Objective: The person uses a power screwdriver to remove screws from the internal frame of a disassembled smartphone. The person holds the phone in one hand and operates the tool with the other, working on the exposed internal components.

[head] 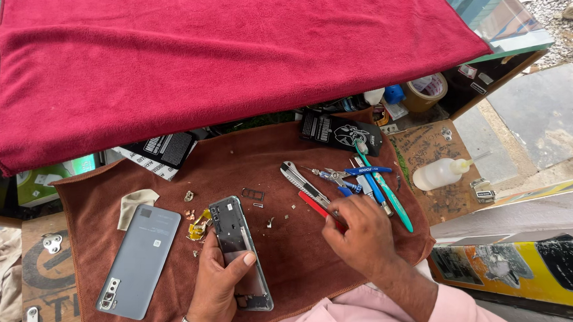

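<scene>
Holding the opened phone (pixel 239 250) on the brown cloth (pixel 282 246), back cover (pixel 139 261) already off beside it, the left hand (pixel 218 285) pinches its frame while the right hand (pixel 361 237) closes on a red tool (pixel 315 205).

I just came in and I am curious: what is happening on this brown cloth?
A person's left hand holds an opened phone body on the brown cloth. The right hand reaches into the pile of tools, touching a red-handled one. The grey back cover lies apart to the left, with small loose parts nearby.

Matt grey plastic back cover (pixel 139 261) on fuzzy brown cloth (pixel 295 246).
</scene>
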